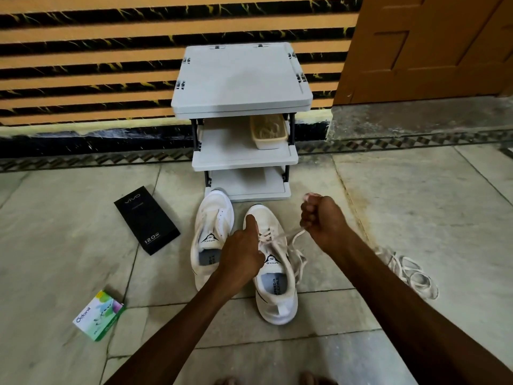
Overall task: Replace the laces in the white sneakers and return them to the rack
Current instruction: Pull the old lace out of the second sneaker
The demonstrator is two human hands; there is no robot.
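On your tiled floor stood the rack at upper centre, a white sneaker and a second sneaker just below it, a black box and a green box at left, and loose laces at right.

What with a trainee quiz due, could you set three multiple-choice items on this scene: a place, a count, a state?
1. Where is the beige plastic basket? A) middle shelf of the grey plastic rack B) rack's top C) on a black box
2. How many white sneakers stand on the tiled floor? A) one B) two C) three
3. The right hand is: A) open, idle B) gripping a white lace C) holding a box
Answers: A, under the top board; B, a pair side by side; B, fingers curl round it.
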